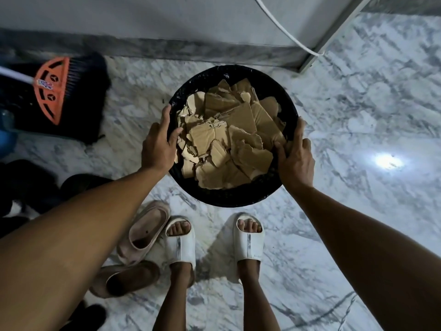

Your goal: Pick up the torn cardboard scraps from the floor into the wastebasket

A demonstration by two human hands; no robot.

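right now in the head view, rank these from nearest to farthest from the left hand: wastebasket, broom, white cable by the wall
1. wastebasket: the left hand grips its near-left rim, fingers curled over the edge.
2. broom: to the hand's left, lying on the floor near the wall.
3. white cable: far side, up and right beyond the basket, along the wall.

Matt brown torn cardboard scraps (226, 137) in glossy black plastic-lined wastebasket (229, 197) on polished veined marble floor (358, 115).

You have one wastebasket (229, 199), two hands, the left hand (158, 144) and the right hand (296, 158), one broom (53, 89), and four slippers: two worn, two loose. The cardboard scraps (226, 137) are too many to count.
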